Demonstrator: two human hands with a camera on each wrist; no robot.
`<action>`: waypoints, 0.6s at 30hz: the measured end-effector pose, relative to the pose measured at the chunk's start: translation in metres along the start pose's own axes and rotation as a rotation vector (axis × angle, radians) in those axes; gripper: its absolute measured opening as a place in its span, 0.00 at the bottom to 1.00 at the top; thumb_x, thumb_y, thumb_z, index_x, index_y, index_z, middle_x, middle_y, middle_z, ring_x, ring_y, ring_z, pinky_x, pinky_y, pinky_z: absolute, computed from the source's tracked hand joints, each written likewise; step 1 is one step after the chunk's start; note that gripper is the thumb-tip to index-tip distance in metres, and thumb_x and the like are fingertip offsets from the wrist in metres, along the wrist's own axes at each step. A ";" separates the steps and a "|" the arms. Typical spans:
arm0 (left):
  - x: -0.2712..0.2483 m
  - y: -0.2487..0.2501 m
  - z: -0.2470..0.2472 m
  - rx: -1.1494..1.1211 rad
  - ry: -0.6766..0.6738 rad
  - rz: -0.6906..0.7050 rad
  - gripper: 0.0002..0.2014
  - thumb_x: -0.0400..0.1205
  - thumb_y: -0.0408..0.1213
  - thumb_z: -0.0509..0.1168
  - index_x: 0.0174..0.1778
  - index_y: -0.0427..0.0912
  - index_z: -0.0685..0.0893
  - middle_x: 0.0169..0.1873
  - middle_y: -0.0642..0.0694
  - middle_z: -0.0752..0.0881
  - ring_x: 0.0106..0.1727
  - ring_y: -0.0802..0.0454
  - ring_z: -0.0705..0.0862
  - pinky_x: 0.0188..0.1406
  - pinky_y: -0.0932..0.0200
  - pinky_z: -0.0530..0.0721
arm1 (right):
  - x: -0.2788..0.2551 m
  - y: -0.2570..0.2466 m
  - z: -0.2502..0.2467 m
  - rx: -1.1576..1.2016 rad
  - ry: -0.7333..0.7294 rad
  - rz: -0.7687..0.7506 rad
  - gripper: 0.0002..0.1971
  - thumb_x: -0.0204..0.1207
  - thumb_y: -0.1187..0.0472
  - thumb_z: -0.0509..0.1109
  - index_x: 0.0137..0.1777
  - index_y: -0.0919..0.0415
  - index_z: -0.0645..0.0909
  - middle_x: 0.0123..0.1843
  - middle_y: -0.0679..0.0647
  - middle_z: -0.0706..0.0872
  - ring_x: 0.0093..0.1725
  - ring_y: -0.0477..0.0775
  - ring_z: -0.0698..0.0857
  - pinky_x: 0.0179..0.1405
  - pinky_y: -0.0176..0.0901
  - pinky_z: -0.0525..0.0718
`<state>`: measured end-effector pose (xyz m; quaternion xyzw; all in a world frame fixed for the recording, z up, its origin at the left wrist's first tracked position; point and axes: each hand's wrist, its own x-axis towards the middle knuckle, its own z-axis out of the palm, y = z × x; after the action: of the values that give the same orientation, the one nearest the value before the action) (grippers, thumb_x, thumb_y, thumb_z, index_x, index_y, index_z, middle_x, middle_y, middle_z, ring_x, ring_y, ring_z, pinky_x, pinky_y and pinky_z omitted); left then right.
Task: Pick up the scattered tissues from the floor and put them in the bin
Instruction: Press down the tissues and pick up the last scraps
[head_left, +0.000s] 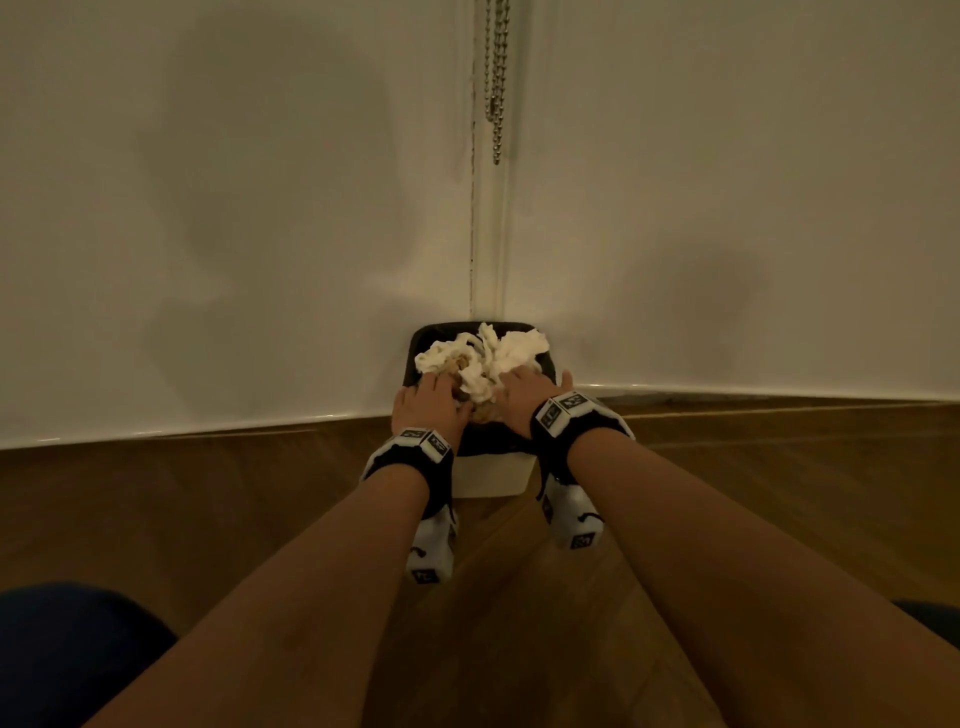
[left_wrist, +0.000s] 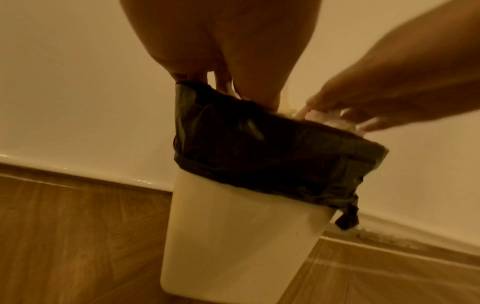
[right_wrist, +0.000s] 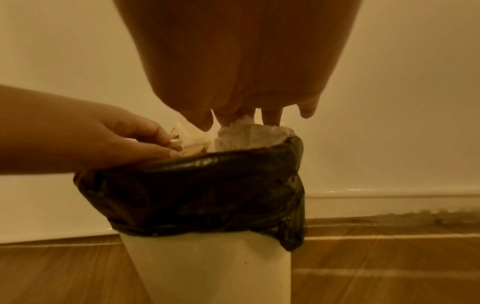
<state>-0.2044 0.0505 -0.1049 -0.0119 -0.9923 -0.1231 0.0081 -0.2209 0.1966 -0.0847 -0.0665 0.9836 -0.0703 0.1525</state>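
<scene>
Over the white bin (head_left: 491, 475) at the far wall corner, your left hand (head_left: 423, 408) and right hand (head_left: 524, 397) press flat-fingered on tissues (head_left: 480, 358) heaped above its black liner (right_wrist: 197, 183); push straight down, evenly, so nothing spills off.

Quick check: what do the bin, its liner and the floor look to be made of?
Bin: likely plastic, smooth matte cream walls.
Liner: thin black plastic film, crinkled and glossy, folded over the rim.
Floor: wood-look boards with visible grain; real wood or laminate, cannot tell.
</scene>
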 end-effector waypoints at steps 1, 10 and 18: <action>0.002 0.000 -0.001 -0.006 -0.013 -0.006 0.21 0.83 0.53 0.58 0.67 0.45 0.74 0.67 0.44 0.75 0.66 0.42 0.76 0.71 0.48 0.68 | 0.000 0.002 0.002 -0.002 -0.005 -0.005 0.23 0.84 0.48 0.46 0.75 0.53 0.66 0.78 0.54 0.65 0.79 0.58 0.63 0.76 0.75 0.45; 0.009 -0.002 -0.003 0.266 -0.174 0.086 0.19 0.86 0.47 0.45 0.65 0.50 0.76 0.64 0.45 0.78 0.66 0.42 0.76 0.73 0.39 0.62 | 0.012 0.002 0.004 -0.091 -0.091 -0.036 0.21 0.84 0.51 0.43 0.69 0.56 0.70 0.75 0.58 0.71 0.78 0.61 0.63 0.72 0.82 0.44; 0.009 0.000 -0.024 0.201 -0.280 0.030 0.22 0.85 0.53 0.45 0.68 0.48 0.74 0.68 0.45 0.77 0.69 0.42 0.74 0.75 0.37 0.57 | 0.000 0.002 -0.003 0.011 -0.016 -0.034 0.22 0.84 0.51 0.44 0.71 0.55 0.70 0.75 0.56 0.70 0.77 0.57 0.64 0.74 0.76 0.41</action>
<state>-0.2129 0.0449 -0.0810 -0.0427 -0.9907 -0.0202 -0.1275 -0.2220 0.1985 -0.0820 -0.0830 0.9807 -0.0776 0.1593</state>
